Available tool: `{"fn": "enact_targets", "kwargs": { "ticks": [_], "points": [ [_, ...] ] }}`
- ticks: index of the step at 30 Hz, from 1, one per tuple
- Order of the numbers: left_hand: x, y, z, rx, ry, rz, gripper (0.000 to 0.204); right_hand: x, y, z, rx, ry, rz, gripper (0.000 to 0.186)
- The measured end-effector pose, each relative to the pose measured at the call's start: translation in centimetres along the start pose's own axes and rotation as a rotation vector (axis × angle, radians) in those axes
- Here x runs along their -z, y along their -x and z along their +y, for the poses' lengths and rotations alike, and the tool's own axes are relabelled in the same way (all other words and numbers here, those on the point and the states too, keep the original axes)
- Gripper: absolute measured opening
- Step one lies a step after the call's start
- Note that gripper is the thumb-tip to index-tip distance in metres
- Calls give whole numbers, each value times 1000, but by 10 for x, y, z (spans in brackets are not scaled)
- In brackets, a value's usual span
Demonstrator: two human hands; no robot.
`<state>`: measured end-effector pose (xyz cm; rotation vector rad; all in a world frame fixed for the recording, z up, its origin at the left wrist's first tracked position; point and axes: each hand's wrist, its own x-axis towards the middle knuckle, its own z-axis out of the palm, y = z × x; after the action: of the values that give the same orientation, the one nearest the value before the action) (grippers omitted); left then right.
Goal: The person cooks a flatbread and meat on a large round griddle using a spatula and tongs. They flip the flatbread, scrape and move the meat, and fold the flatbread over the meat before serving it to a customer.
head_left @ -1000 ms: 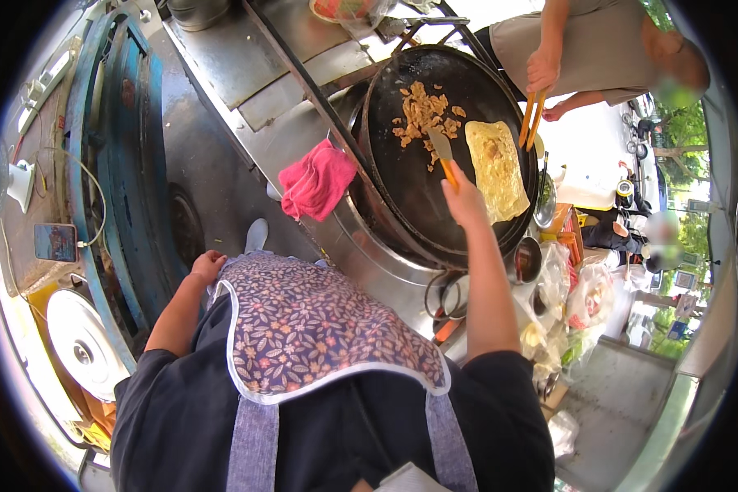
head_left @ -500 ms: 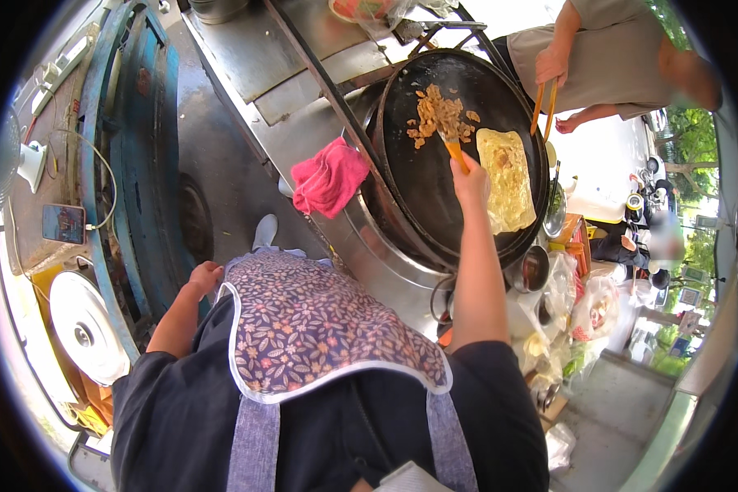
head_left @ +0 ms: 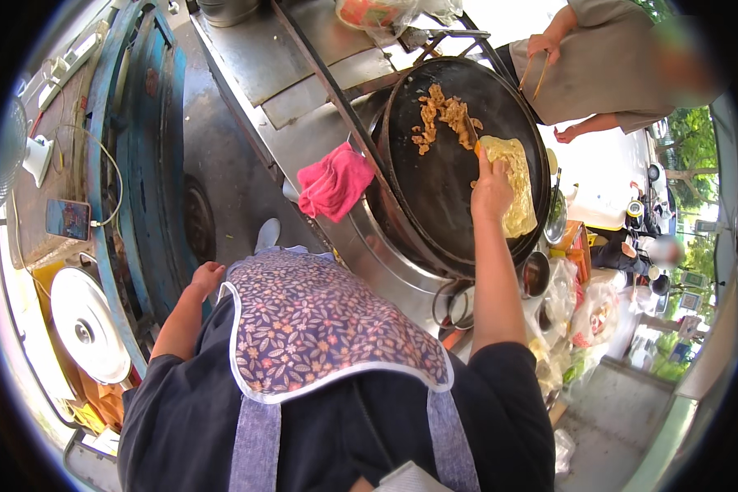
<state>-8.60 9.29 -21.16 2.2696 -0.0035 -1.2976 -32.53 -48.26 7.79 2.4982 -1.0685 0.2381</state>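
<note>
My right hand [head_left: 492, 195] is closed round the orange handle of a spatula [head_left: 471, 129], over a large round black griddle [head_left: 439, 217]. The spatula's blade touches the right side of the browned meat pieces [head_left: 443, 111], which lie spread on the far part of the griddle. Just right of my hand is a folded yellow flatbread [head_left: 520, 189], partly hidden by the hand. My left hand [head_left: 208, 277] hangs low beside my flowered apron [head_left: 320, 324], fingers loosely curled and nothing seen in them.
A pink cloth [head_left: 336, 182] hangs at the griddle's left frame bar. Across the griddle, another person's hand [head_left: 544, 47] holds long chopsticks [head_left: 541, 75]. Metal bowls [head_left: 535, 275] and plastic bags [head_left: 596, 316] crowd the right side. A blue metal frame [head_left: 143, 180] stands left.
My right hand and the spatula have moved right, toward the flatbread. The meat has spread into two strips. The other person's chopsticks have pulled back from the griddle.
</note>
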Motion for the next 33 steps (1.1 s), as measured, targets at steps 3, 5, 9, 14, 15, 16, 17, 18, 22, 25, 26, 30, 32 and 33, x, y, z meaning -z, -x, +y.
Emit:
{"fn": "enact_targets", "kwargs": {
  "ticks": [3, 5, 9, 14, 15, 16, 17, 18, 22, 25, 26, 30, 32, 33],
  "points": [
    [7, 2, -1, 15, -10, 8, 39, 9, 5, -5, -5, -101, 49, 56],
    [11, 0, 6, -4, -32, 23, 39, 9, 5, 2, -96, -362, -12, 52],
    [12, 3, 26, -65, -138, 22, 39, 1, 2, -16, -316, -547, -424, 41],
    [-1, 3, 50, -157, -155, -26, 38, -29, -2, -48, -321, -431, -507, 44],
    [-4, 0, 57, -170, -128, -33, 38, -28, -11, -39, -283, -454, -496, 44],
    [-6, -2, 64, -183, -101, -42, 37, -27, -17, -28, -244, -476, -485, 44],
    [-9, -2, 70, -191, -94, -33, 36, -31, -22, -10, -197, -577, -428, 42],
    [-9, -2, 69, -207, -48, -31, 37, -23, -30, 3, -154, -680, -386, 40],
    [-5, 0, 49, -200, 13, -28, 36, -8, -51, 25, -579, -892, -551, 42],
    [1, 9, 34, -91, -196, -37, 38, -40, -51, 27, -545, -638, -459, 44],
    [3, 14, 29, -68, -211, -29, 38, -56, -48, 22, -524, -528, -452, 45],
    [12, 22, 2, -11, -211, 12, 39, -32, -3, -26, -397, -331, -539, 48],
    [9, 11, -17, -48, -237, -1, 39, -26, 2, -5, -316, -477, -447, 46],
    [7, 18, 3, -53, -266, -17, 40, -17, -1, 9, -312, -529, -423, 43]
  ]
}}
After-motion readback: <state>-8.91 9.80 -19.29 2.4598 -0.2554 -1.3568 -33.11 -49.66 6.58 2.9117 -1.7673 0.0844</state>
